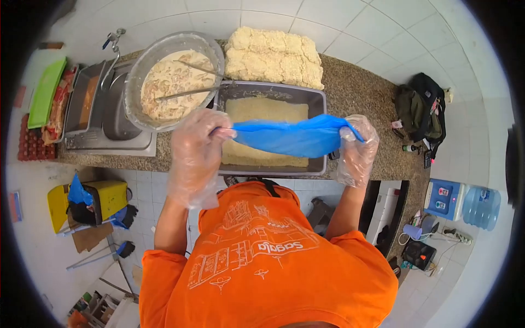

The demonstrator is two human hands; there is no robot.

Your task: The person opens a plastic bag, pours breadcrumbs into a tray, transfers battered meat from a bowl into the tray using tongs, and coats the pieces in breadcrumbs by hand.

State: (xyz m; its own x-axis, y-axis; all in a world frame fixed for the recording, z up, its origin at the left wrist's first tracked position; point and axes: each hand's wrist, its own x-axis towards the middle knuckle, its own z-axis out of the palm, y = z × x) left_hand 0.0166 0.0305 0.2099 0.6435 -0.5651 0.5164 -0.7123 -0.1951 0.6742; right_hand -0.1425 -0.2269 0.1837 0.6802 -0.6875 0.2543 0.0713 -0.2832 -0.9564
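A blue plastic bag or sheet (295, 136) is stretched between my two gloved hands, above a grey tub (273, 171). My left hand (203, 147), in a clear plastic glove, pinches its left end. My right hand (358, 147), gloved the same way, grips the right end. Under the blue plastic, the tub holds a layer of pale crumbs (268, 109), partly hidden. To the left stands a round bowl (134, 104) of pieces in creamy batter (172, 82), with metal tongs (188, 94) lying across it. Crumb-coated pieces (273, 57) are stacked behind the tub.
A steel sink (121, 112) with a tap (114, 38) is left of the bowl. Beyond it are a grey tray (85, 98) and a green tray (46, 94). A dark bag (424, 109) lies at the counter's right end. A yellow bin (112, 199) stands on the floor.
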